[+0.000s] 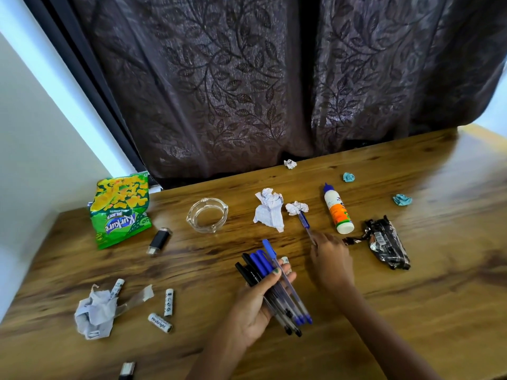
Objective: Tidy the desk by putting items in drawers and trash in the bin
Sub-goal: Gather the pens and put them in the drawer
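Observation:
My left hand (256,305) grips a bundle of blue and black pens (270,281), caps pointing away from me. My right hand (330,260) reaches to a single blue pen (304,220) lying on the wooden desk (411,311), its fingertips at the pen's near end. Crumpled white paper (269,207) and a smaller ball (296,207) lie just beyond that pen. A glue bottle (338,211) lies to the right of it, and a black wrapper (386,244) lies further right.
A green snack bag (119,212), a glass ashtray (207,214) and a black lighter (159,240) sit at the left. Three batteries (168,302) and crumpled paper with tape (96,314) lie near left. Small paper balls (402,199) dot the far right. A dark curtain hangs behind.

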Tool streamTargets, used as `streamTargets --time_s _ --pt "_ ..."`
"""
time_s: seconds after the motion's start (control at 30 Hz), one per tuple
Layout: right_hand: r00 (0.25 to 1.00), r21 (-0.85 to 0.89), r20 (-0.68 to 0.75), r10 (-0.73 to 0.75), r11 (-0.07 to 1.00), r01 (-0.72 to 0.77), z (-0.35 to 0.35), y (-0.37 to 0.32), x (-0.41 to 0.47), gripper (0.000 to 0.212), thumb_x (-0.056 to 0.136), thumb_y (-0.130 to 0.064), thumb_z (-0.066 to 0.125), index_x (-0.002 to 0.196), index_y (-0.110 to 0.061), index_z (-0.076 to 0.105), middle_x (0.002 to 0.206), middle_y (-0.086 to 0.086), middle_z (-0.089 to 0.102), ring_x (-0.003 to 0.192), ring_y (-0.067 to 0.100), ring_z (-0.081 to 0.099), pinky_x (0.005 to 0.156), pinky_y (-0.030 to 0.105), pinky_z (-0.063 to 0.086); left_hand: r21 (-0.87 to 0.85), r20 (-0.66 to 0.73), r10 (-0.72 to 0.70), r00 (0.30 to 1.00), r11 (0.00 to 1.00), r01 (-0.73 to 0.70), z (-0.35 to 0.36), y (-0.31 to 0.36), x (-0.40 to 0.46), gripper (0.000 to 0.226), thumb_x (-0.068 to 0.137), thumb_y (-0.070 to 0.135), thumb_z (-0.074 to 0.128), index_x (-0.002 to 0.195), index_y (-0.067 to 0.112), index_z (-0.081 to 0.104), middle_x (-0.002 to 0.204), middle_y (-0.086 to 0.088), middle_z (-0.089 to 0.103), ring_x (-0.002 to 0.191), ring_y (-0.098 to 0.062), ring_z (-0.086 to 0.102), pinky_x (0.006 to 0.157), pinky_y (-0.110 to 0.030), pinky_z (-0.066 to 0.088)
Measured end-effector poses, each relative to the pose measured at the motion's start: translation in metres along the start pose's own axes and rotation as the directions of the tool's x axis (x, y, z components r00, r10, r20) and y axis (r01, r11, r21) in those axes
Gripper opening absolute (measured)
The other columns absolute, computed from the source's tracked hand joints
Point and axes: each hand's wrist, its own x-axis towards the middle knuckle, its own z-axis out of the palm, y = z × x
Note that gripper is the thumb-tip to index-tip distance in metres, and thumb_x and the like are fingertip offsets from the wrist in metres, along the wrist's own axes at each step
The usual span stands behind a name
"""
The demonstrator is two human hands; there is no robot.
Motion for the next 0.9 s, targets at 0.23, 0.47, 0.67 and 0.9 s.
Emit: streamTargets --time_s 0.23,0.47,0.67,0.9 --pt "0.959 0.526 0.015 0.284 0.813 -0.249 -0.025 0.007 -0.016 0.023 0.082 -0.007 0.067 0.105 -0.012 0.067 0.089 -0.005 0.069 0.074 0.005 0.063 0.056 0.01 0.046 -0.051 -0.019 0.024 1.0 0.998 -0.025 -0.002 0.001 -0.004 0.04 0.074 0.006 0.067 0.113 0.006 0.064 0.112 -0.014 0.069 0.101 -0.025 0.068 0.084 -0.04 0.055" --pt "0.939 0.752 0.342 0.027 0.591 -0.291 -0.05 -0.011 -0.061 0.023 0.081 -0.003 0.066 0.099 -0.018 0.066 0.082 -0.004 0.074 0.077 0.01 0.071 0.07 0.023 0.057 -0.044 -0.075 0.011 0.997 0.999 -0.014 0.01 -0.014 -0.006 0.037 0.076 0.006 0.067 0.112 0.003 0.066 0.107 -0.015 0.071 0.091 -0.023 0.071 0.07 -0.033 0.06" --pt "0.961 0.724 0.277 -0.011 0.66 -0.201 -0.056 -0.015 -0.09 0.025 0.081 -0.003 0.067 0.093 -0.024 0.067 0.081 -0.007 0.074 0.076 0.004 0.069 0.067 0.017 0.055 -0.011 -0.162 -0.022 0.987 1.0 0.02 0.01 -0.027 -0.023 0.021 0.081 0.005 0.068 0.101 0.001 0.067 0.093 -0.017 0.073 0.078 -0.022 0.072 0.069 -0.032 0.06" --pt "0.969 0.679 0.246 0.008 0.712 -0.179 -0.068 -0.014 -0.137 0.03 0.081 -0.002 0.068 0.087 -0.032 0.068 0.077 -0.01 0.073 0.071 -0.001 0.067 0.065 0.014 0.053 0.079 -0.142 -0.01 0.99 0.997 0.021 0.012 -0.051 -0.052 0.021 0.081 0.003 0.067 0.102 0.003 0.066 0.095 -0.018 0.073 0.084 -0.024 0.071 0.081 -0.038 0.056"
